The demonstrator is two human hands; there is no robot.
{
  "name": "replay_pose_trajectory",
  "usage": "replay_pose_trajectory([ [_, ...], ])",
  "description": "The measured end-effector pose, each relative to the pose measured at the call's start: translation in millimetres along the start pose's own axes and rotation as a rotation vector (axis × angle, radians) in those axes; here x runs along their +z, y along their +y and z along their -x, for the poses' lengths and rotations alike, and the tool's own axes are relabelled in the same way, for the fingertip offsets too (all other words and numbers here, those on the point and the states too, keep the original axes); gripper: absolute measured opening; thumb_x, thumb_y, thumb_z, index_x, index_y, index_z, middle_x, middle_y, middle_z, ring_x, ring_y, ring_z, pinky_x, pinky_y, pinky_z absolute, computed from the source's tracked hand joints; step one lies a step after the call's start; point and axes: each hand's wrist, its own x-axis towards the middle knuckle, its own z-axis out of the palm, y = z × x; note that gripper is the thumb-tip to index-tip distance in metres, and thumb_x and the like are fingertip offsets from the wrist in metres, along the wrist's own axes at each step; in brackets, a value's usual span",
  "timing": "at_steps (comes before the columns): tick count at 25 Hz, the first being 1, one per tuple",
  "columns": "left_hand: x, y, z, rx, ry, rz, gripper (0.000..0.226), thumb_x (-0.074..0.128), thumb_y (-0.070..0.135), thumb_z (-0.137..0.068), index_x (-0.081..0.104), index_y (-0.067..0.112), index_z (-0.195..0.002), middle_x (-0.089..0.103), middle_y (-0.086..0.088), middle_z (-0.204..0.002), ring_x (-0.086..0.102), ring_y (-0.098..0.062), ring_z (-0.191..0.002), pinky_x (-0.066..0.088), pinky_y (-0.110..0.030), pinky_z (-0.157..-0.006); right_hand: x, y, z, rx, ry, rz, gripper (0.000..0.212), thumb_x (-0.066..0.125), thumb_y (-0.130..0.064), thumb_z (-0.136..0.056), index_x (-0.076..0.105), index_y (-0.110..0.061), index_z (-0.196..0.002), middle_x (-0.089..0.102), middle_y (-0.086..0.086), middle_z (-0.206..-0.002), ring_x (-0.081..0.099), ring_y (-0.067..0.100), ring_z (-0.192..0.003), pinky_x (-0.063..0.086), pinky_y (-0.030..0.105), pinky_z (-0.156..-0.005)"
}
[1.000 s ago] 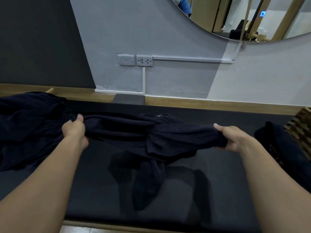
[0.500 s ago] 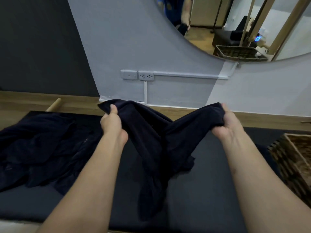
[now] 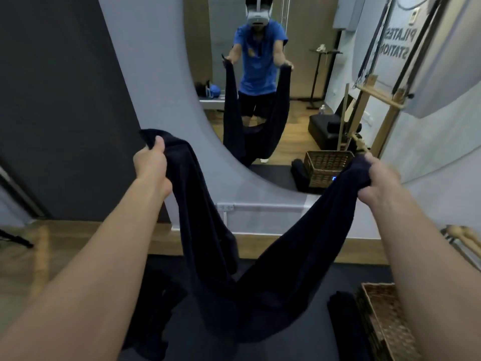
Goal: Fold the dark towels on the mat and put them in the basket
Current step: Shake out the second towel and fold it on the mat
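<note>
1. Grip: left hand (image 3: 151, 165) and right hand (image 3: 377, 181), raised and well apart, each clench a bunched end of the dark towel (image 3: 216, 282).
2. Position: the towel sags in a deep loop above the mat (image 3: 299, 342). The basket (image 3: 385, 321) stands at the mat's right edge, and further dark cloth (image 3: 153, 308) lies toward its left edge.
3. Technique: both ends look gathered rather than held by their corners. Working the fingers out to the true corners and drawing the top edge taut should let the towel hang flat before it is laid down for folding.
</note>
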Motion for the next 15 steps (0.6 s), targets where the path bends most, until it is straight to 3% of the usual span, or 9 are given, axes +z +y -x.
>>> replay_pose_trajectory([
  [2,24.1,49.6,19.9,0.048,-0.052,-0.049,0.019,0.06,0.033,-0.097,0.062,0.016,-0.104,0.062,-0.002,-0.112,0.06,-0.023,-0.107,0.051,-0.043,-0.098,23.3,-37.2,39.0,-0.077,-0.051,0.161,0.037,0.071,-0.029,-0.087,0.064,-0.013,-0.12,0.066,0.008,-0.115,0.066,0.028,-0.099,0.056,0.045,-0.086],
  [5,53.8,91.4,56.9,0.076,-0.112,-0.096,0.023,0.057,0.03,-0.099,0.053,0.019,-0.08,0.061,-0.002,-0.093,0.062,-0.023,-0.097,0.054,-0.04,-0.093,52.1,-54.1,91.3,-0.136,-0.167,0.338,0.008,0.062,-0.023,-0.095,0.063,-0.015,-0.097,0.065,0.006,-0.103,0.061,0.024,-0.098,0.051,0.041,-0.093],
  [8,65.5,105.3,72.5,0.094,-0.149,-0.125,0.026,0.057,0.032,-0.099,0.052,0.018,-0.079,0.058,-0.002,-0.089,0.062,-0.025,-0.1,0.052,-0.042,-0.097,67.7,-57.2,117.4,-0.21,-0.251,0.402,0.018,0.058,-0.022,-0.098,0.06,-0.014,-0.083,0.062,0.004,-0.089,0.058,0.02,-0.086,0.05,0.038,-0.084],
  [12,62.9,121.4,90.8,0.116,-0.194,-0.139,0.024,0.056,0.03,-0.1,0.054,0.016,-0.08,0.059,-0.004,-0.091,0.061,-0.024,-0.093,0.051,-0.046,-0.096,76.6,-77.2,140.1,-0.409,-0.268,0.566,0.017,0.062,-0.024,-0.095,0.062,-0.009,-0.088,0.061,0.004,-0.087,0.057,0.02,-0.085,0.046,0.031,-0.067],
  [15,62.2,132.8,105.3,0.124,-0.229,-0.106,0.02,0.055,0.028,-0.101,0.057,0.014,-0.088,0.064,-0.009,-0.1,0.066,-0.025,-0.094,0.057,-0.045,-0.087,82.3,-85.8,156.3,-0.597,-0.324,0.708,0.008,0.064,-0.019,-0.093,0.065,-0.011,-0.095,0.059,-0.006,-0.086,0.056,0.013,-0.087,0.041,0.027,-0.069],
])
